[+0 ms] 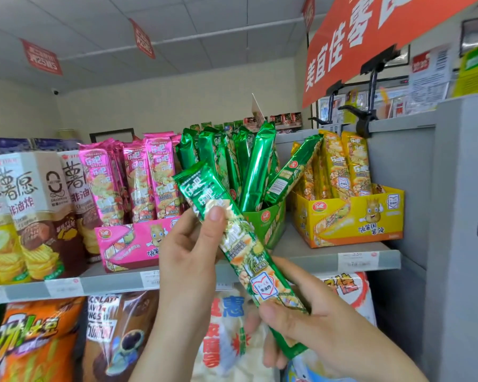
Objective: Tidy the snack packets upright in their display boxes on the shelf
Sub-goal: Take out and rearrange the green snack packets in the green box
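I hold a long green snack packet [240,244] slantwise in front of the shelf. My left hand [188,257] grips its upper part, thumb on the front. My right hand [309,312] grips its lower end, thumb across the front. Behind it stands the green display box [268,219] with several green packets; some lean, and one green packet [293,169] tilts far right over the yellow box [351,219]. The pink display box [133,244] on the left holds pink packets upright. Yellow packets [342,166] stand in the yellow box.
Crisp tubes [25,216] stand at the shelf's left. The grey shelf edge [301,260] carries price labels. Large snack bags [39,340] hang on the lower shelf. A grey panel [458,216] bounds the right side, with an orange sign [370,42] clipped above it.
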Motion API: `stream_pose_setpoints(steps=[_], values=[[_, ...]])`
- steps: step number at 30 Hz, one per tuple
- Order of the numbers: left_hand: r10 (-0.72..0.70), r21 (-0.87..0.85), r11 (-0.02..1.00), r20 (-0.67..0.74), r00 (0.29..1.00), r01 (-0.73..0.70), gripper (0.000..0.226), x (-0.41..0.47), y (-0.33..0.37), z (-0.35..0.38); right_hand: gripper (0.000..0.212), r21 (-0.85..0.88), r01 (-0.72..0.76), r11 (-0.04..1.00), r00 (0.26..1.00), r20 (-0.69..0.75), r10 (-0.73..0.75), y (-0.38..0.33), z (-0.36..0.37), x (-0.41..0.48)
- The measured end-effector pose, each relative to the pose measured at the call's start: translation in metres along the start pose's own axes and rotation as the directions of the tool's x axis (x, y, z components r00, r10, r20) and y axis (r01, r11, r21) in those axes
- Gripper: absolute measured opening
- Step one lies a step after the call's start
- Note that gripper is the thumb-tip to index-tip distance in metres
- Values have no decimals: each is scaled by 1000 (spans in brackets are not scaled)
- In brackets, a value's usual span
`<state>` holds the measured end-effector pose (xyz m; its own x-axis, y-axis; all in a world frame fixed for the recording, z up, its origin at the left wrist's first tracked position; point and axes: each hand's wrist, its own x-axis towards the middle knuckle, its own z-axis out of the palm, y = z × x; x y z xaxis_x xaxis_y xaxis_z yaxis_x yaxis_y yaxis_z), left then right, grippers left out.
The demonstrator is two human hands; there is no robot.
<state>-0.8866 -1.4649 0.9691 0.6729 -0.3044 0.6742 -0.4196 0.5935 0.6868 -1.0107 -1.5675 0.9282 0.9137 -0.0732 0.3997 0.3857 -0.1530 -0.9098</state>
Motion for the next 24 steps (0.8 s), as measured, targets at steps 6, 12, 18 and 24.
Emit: stream_pose_setpoints(steps=[6,12,18,24], values=[[-117,-161,980,-4,993,115,33,0,-1,1,70,227,-51,973,983,-160,89,9,4,-4],[-133,-242,961,15,991,132,58,1,-3,3,58,380,-71,922,969,-192,154,9,7,-8],[-99,-169,980,48,994,106,33,0,-3,6,38,77,57,995,949,-315,-30,3,15,-4],[-128,-190,976,-91,988,108,49,2,3,11,36,-511,9,859,834,-471,-288,14,21,-8]])
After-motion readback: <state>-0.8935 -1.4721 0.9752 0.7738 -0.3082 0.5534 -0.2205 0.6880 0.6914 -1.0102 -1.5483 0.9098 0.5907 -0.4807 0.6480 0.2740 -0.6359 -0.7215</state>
